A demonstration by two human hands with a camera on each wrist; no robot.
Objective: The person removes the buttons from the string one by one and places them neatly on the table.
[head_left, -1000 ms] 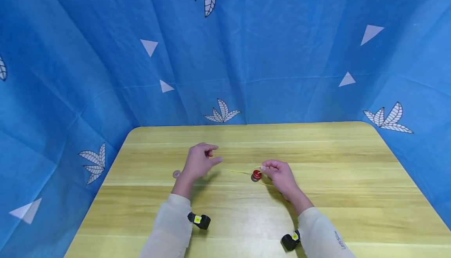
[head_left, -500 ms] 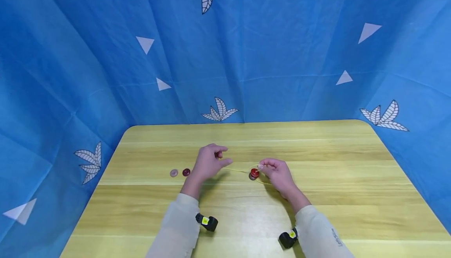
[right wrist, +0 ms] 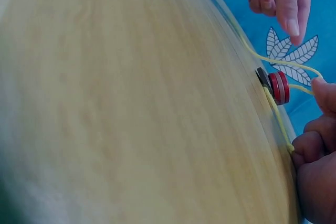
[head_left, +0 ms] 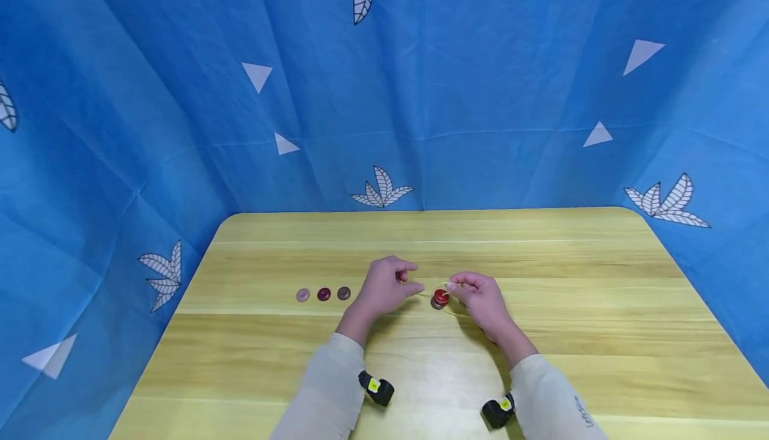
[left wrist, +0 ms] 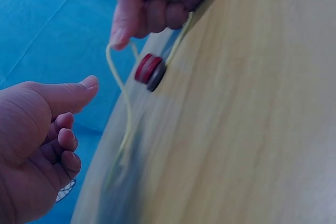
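Note:
My right hand [head_left: 482, 301] pinches a yellow string [left wrist: 125, 103] between thumb and fingertips. Threaded on that string, a small stack of red and dark buttons [right wrist: 279, 87] hangs low over the table just left of these fingers. One length of the string runs back under the curled lower fingers of the same hand, while a loose end droops toward the left. My left hand [head_left: 384, 288] hovers left of the stack with nothing in it, thumb and forefinger apart, the other fingers loosely curled. In the left wrist view its thumb points toward the string.
On the wooden table [head_left: 571, 280], left of my left hand, three loose buttons lie in a row: a pale pink one [head_left: 303, 295], a dark red one [head_left: 324, 294] and a brown one [head_left: 344, 293]. A blue patterned curtain [head_left: 480, 93] hangs behind the table.
My left hand has moved right, closer to the string and the button stack, uncovering the dark red and brown buttons. The right hand keeps its pinch in nearly the same spot.

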